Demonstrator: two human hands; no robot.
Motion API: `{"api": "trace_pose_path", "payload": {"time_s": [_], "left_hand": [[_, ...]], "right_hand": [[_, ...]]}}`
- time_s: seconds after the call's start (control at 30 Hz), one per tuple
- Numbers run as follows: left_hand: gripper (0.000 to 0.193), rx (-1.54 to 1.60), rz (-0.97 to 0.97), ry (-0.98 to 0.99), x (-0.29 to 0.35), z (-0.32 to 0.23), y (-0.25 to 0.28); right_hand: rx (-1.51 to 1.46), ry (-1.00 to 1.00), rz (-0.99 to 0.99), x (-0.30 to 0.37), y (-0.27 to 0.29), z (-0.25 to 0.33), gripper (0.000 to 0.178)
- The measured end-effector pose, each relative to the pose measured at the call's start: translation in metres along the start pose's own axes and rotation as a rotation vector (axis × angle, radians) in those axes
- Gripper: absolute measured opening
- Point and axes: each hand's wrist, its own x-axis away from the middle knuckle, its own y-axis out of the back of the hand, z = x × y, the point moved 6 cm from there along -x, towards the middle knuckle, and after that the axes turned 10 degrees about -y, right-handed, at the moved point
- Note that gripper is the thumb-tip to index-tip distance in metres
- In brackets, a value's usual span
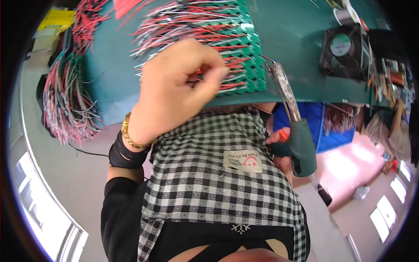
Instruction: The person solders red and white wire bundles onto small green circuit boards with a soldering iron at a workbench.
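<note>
My left hand (pixel 179 87), with a gold bracelet at the wrist, hovers over the near edge of a panel of round green circuit boards (pixel 251 48). Its fingers are curled and the thumb is near the index finger; whatever may be between them is hidden. Red and white wires (pixel 187 26) fan out leftward from the boards. My right hand (pixel 284 162) is low beside my apron, partly behind the green handle of a soldering iron (pixel 302 146). Its fingers are bent round a dark item with an orange part, too hidden to name. The iron's metal barrel points up towards the table.
Bundles of red and white wires (pixel 65 100) hang off the table's left side. A black fan (pixel 345 48) and a solder spool (pixel 347 15) are at the right. Under the table edge is a blue crate (pixel 338 142) with wired parts. Another person's arm (pixel 396 115) shows at far right.
</note>
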Motion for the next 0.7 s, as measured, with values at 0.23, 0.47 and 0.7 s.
{"api": "trace_pose_path", "payload": {"time_s": [0.23,0.47,0.7], "left_hand": [[0.005,-0.212,0.0,-0.031,0.011,0.03,-0.055],[0.005,-0.264,-0.014,0.015,0.009,0.029,-0.056],[0.007,-0.3,-0.011,-0.022,0.01,0.026,-0.058]], "right_hand": [[-0.271,-0.151,-0.076,0.02,-0.001,-0.01,0.071],[-0.168,-0.36,0.05,0.013,-0.013,0.009,0.065],[-0.148,-0.259,0.055,0.01,-0.01,-0.001,0.053]]}}
